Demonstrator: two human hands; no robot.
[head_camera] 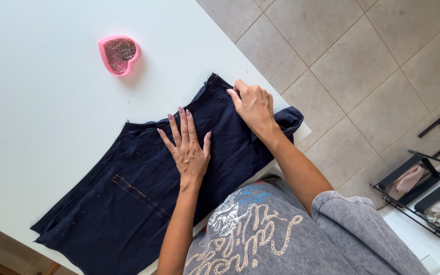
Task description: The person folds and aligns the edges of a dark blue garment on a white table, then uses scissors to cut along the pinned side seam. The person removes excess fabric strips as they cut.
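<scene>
A dark navy piece of fabric (128, 198) with orange stitching lies flat on a white table (42, 102), and one end hangs over the table's edge. My left hand (188, 150) rests palm down on the middle of the cloth, fingers spread. At the far seam near the cloth's corner, my right hand (253, 104) pinches the edge between its fingertips. Small pins show along the fabric's far edge.
A pink heart-shaped dish (118, 54) of pins sits on the table beyond the fabric. Beige floor tiles (362, 66) lie past the table's edge. A black metal rack (423, 188) holding folded cloth stands at the right.
</scene>
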